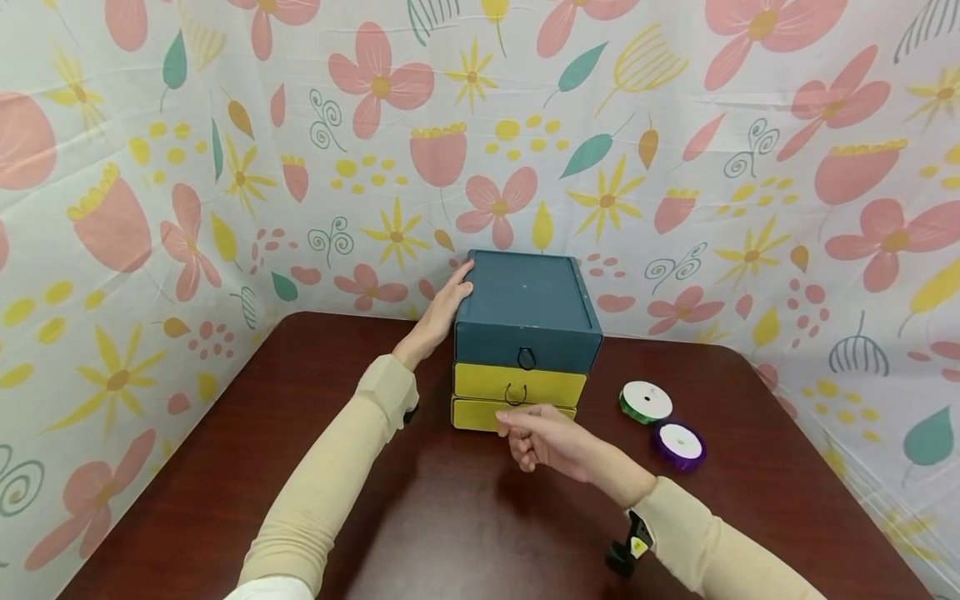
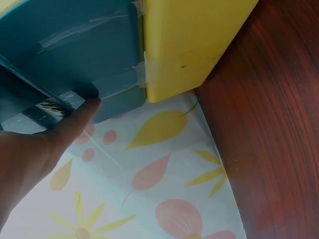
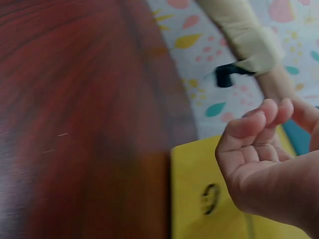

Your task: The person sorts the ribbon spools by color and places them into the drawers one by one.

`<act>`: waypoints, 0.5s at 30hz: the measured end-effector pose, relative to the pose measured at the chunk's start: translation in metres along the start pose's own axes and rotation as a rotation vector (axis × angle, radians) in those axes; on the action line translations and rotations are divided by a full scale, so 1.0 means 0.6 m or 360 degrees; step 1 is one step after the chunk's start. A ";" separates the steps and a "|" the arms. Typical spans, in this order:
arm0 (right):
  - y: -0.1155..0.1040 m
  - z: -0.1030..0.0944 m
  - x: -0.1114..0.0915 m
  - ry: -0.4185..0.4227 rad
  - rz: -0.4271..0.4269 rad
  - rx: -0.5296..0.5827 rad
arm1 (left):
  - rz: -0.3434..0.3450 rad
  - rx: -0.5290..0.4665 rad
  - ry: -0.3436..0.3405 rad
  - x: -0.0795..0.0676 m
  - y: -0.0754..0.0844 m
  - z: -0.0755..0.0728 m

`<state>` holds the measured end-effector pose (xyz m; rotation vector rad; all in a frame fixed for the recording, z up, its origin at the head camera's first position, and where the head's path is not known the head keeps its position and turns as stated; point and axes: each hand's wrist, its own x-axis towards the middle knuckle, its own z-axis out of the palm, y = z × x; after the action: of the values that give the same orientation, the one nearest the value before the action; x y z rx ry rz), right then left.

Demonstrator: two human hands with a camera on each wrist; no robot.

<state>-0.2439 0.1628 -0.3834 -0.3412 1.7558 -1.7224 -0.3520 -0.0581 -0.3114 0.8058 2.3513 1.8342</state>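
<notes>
Worktop [image 1: 435, 533] carries the box [image 1: 525, 287]: blue drawer [image 1: 487, 346] over middle drawer [image 1: 480, 382] and bottom drawer [image 1: 474, 415], all look closed, contents hidden. Left hand [image 1: 438, 312] rests extended fingers on the box's left side. Right hand [image 1: 551, 442] is nearer the fronts, fingers curled, no grip visible. Green spool [image 1: 647, 402], purple spool [image 1: 679, 444] right of box. Middle loop [image 1: 514, 403] sits just beyond the right fingers; bottom loop [image 3: 216, 196] hangs free.

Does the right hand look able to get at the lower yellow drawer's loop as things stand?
Probably yes. The right hand is close in front of the lower drawer and looks empty, and the right wrist view shows the loop uncovered.
</notes>
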 end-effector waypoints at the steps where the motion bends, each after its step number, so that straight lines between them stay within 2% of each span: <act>1: 0.007 0.000 0.002 0.0006 0.0036 -0.0006 | 0.0001 0.0001 0.0003 0.000 0.001 -0.001; 5: 0.024 -0.002 0.016 0.0051 0.0075 0.0065 | 0.0011 0.0003 0.0018 0.000 0.001 -0.002; 11: 0.023 -0.010 0.038 0.0188 0.0000 0.0335 | 0.0008 0.0005 0.0022 0.001 -0.002 0.001; 15: 0.017 -0.012 0.044 0.0217 -0.0039 0.0417 | -0.0007 0.0009 0.0011 0.000 -0.001 0.001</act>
<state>-0.2657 0.1540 -0.4005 -0.1336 1.5962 -2.0056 -0.3520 -0.0578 -0.3124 0.7960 2.3614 1.8327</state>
